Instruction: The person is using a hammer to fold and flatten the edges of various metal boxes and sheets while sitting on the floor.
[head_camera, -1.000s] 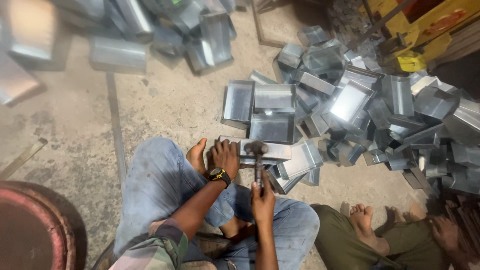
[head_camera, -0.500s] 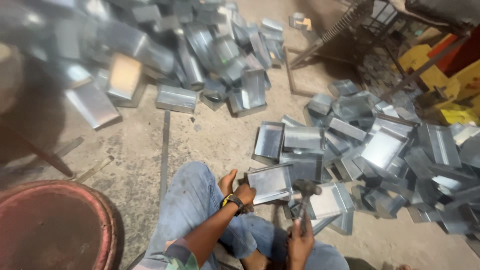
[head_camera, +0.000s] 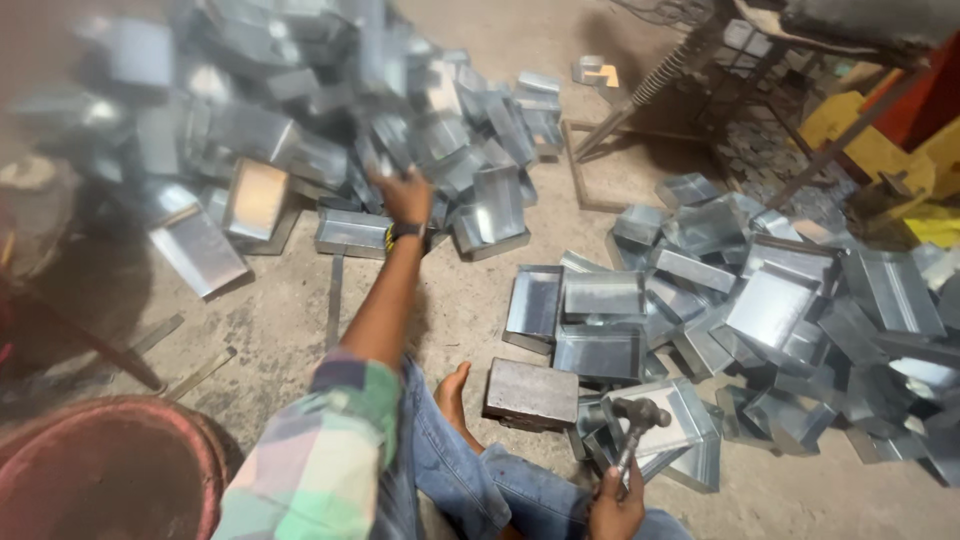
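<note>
Since a moment ago the left hand (head_camera: 405, 197) has swung out to eleven o'clock over the far heap of grey sheet-metal trays (head_camera: 300, 130), its grip too blurred to tell; the right hand (head_camera: 615, 510) clenches a steel-headed hammer (head_camera: 636, 425) at five o'clock beside the dark iron block (head_camera: 530, 393).

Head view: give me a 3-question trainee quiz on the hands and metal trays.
1. True or false: the right hand holds a hammer.
2. The left hand reaches toward: A) the far pile of trays B) the steel block C) the red drum.
3. What is on the left wrist?

Key: 1 true. 2 A. 3 A dark wristwatch.
</note>
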